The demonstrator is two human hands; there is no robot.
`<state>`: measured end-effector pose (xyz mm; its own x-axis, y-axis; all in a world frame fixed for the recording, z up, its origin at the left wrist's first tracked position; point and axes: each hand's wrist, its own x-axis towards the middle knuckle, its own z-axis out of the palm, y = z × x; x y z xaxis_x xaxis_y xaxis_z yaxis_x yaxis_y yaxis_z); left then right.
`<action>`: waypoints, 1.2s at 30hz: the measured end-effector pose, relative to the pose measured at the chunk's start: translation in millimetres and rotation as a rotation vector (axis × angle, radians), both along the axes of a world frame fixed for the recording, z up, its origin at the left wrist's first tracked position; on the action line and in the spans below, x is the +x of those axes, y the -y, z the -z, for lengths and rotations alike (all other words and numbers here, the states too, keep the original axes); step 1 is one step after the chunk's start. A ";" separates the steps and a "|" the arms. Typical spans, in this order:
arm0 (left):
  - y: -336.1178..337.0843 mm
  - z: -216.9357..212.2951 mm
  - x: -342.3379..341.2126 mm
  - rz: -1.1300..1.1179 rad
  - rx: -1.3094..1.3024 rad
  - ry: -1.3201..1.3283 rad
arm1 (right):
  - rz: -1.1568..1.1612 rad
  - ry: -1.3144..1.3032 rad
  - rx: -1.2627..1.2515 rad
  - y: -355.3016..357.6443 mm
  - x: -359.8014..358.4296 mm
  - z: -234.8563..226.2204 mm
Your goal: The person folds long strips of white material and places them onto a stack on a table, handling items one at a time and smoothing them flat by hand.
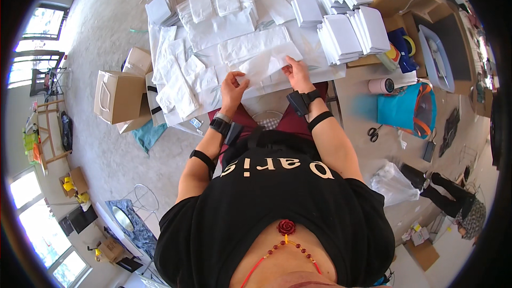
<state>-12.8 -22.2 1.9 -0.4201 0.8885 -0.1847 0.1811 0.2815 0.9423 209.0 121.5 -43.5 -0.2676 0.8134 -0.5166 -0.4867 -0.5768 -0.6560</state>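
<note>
A thin white plastic bag (pixel 265 68) lies stretched between my hands near the table's front edge. My right hand (pixel 298 74) pinches its right end between thumb and fingers. At the bag's left end, my left hand (pixel 233 92) has its fingers curled and closed on the lower edge. Just beyond lies another flat white bag (pixel 250 46). More white bags (pixel 178 82) overlap on the left of the table, and a pile of folded ones (pixel 221 24) lies farther back.
Stacks of white cards or packets (pixel 341 37) stand at the table's right side, with a smaller stack (pixel 160 8) at the far left. Cardboard boxes (pixel 120 96) flank the table. A blue bag (pixel 397 109) and scissors (pixel 374 134) are on the right. Another person (pixel 463 202) is farther right.
</note>
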 end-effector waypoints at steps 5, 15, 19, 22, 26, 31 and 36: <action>-6.7 6.9 -8.7 0.042 0.154 -0.302 | 0.093 0.434 0.100 8.0 14.5 -8.5; -45.0 2.2 -34.6 0.245 0.088 -0.475 | -0.047 0.652 0.299 15.7 21.4 -6.0; -38.0 -2.3 -29.5 0.208 0.032 -0.386 | -0.115 0.750 0.356 13.5 25.0 -16.0; -27.4 -3.2 -20.3 0.151 0.019 -0.352 | -0.156 0.759 0.403 8.7 35.9 -4.1; -17.8 4.6 -13.1 0.035 0.196 -0.942 | -0.325 0.668 0.342 6.2 42.6 -8.0; -38.5 -21.5 43.3 0.288 0.208 -0.643 | -0.251 0.406 0.144 7.4 48.4 -20.6; -62.2 -18.4 102.7 0.434 0.304 -0.481 | -0.267 0.229 0.107 12.3 50.3 -34.9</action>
